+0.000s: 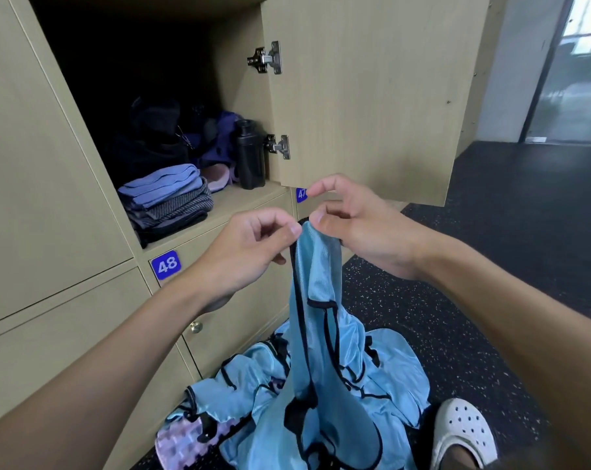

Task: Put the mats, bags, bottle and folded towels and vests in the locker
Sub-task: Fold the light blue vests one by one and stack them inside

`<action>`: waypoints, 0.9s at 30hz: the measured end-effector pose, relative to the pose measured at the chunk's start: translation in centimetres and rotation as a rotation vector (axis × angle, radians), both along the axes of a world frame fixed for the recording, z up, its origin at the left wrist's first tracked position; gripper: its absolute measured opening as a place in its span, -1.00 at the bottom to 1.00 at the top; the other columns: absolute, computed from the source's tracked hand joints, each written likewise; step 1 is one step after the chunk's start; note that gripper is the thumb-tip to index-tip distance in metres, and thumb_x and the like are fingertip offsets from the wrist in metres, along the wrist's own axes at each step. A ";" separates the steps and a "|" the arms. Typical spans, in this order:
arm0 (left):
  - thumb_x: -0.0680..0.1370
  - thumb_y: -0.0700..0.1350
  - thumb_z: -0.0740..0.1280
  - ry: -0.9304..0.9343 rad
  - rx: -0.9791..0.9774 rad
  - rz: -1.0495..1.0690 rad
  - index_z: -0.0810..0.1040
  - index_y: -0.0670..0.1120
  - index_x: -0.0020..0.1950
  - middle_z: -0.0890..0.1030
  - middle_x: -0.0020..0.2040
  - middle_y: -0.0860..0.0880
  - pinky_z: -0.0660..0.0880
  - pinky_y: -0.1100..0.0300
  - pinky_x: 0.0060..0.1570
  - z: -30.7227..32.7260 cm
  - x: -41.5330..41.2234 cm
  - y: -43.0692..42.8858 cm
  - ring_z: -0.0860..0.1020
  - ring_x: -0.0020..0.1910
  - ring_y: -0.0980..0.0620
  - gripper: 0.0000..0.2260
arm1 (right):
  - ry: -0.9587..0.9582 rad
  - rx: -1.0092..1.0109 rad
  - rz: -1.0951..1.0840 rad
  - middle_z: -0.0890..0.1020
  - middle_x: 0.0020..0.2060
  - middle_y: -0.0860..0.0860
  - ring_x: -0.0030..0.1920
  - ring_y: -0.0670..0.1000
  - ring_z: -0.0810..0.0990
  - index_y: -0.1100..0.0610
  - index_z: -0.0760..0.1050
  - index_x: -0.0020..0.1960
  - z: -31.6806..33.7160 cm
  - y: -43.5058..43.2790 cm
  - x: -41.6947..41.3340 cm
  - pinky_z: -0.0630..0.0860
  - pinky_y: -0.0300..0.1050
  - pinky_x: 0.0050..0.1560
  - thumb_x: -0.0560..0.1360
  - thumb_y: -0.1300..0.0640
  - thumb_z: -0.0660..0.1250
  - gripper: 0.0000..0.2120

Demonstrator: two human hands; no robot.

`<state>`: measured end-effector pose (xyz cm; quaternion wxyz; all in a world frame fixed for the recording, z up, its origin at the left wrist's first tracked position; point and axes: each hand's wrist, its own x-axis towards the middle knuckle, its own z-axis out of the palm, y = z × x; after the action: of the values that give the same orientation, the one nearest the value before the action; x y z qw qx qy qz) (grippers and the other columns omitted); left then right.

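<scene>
**Blue vest lifted in front of the open locker**

Down by the person's feet, a white clog [463,432] stands on the dark speckled floor [490,266]. Just beside it is a loose heap of blue vests [392,361] with black trim. A knobbly lilac mat [182,442] pokes out from under the heap's left edge, close to the lower locker doors.

One vest [317,300] rises out of the heap and hangs straight down from both hands. The left hand [253,245] pinches its top edge between thumb and forefinger. The right hand [358,232], fingers curled, grips the same edge right next to it, so the two hands nearly touch.

Behind them the locker [239,93] above the label 48 [165,265] is open, its door [372,96] swung out to the right. Inside, a stack of folded towels [167,198] sits at the front left. A black bottle [251,154] stands upright by the hinges, and dark bags [151,137] and a purple bag [219,137] fill the back
</scene>
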<state>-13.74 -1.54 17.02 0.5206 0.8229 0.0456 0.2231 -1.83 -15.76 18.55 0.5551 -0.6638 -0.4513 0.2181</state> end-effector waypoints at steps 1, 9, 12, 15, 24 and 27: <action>0.63 -0.19 0.29 -0.030 -0.025 0.005 0.61 -0.10 -0.13 0.63 -0.20 -0.02 0.54 -0.01 0.02 0.0 0.0 0.0 0.53 -0.17 0.07 -0.83 | -0.009 -0.003 -0.014 0.59 -0.13 -0.02 -0.09 -0.05 0.53 0.07 0.34 0.32 -0.1 -0.1 -0.1 0.45 -0.19 0.03 0.59 0.24 0.31 -0.66; 0.63 -0.22 0.27 -0.153 -0.174 0.057 0.57 -0.19 -0.07 0.71 0.03 -0.16 0.61 0.11 0.05 0.7 -0.5 0.2 0.65 0.02 -0.15 -0.87 | -0.134 -0.235 -0.051 0.56 -0.10 -0.03 -0.16 -0.09 0.51 0.16 0.50 0.12 -0.8 0.0 -0.6 0.45 -0.18 -0.12 0.40 -0.14 0.49 -0.52; 0.64 -0.23 0.27 -0.170 -0.188 0.068 0.55 -0.21 -0.06 0.71 0.02 -0.20 0.61 0.07 0.06 0.9 -0.6 0.3 0.66 0.05 -0.23 -0.88 | -0.195 -0.309 0.020 0.58 -0.21 0.03 -0.24 -0.07 0.48 0.28 0.58 0.00 -1.5 0.3 -1.4 0.39 -0.16 -0.18 0.41 -0.06 0.52 -0.59; 0.64 -0.23 0.27 -0.170 -0.187 0.085 0.55 -0.19 -0.07 0.70 -0.01 -0.24 0.58 0.04 0.04 1.0 -0.8 0.7 0.65 -0.04 -0.17 -0.89 | -0.216 -0.263 -0.074 0.68 -0.15 0.17 -0.23 -0.01 0.52 0.30 0.60 -0.05 -1.8 0.7 -1.4 0.43 -0.10 -0.17 0.46 0.14 0.48 -0.78; 0.56 -0.05 0.39 0.087 -0.191 0.159 0.44 -0.03 0.23 0.74 -0.06 0.04 0.57 0.16 0.00 0.5 -1.1 0.8 0.66 -0.07 0.07 -0.72 | -0.372 -0.063 -0.201 0.70 -0.10 0.17 -0.04 0.17 0.64 0.23 0.62 -0.02 -1.2 0.4 -0.7 0.54 0.02 0.07 0.56 0.36 0.27 -0.84; 0.60 -0.08 0.35 0.139 -0.082 0.082 0.59 -0.11 0.21 0.74 -0.02 -0.03 0.51 0.28 -0.02 0.2 -1.1 0.5 0.65 -0.09 0.10 -0.78 | -0.398 -0.035 -0.161 0.71 -0.11 0.09 -0.02 0.09 0.66 0.13 0.64 -0.05 -1.1 0.7 -0.8 0.55 0.05 0.13 0.56 0.40 0.24 -0.74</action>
<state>-14.87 -1.04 17.22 0.5398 0.8119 0.1244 0.1844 -2.61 -15.07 17.41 0.4589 -0.7372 -0.4939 0.0454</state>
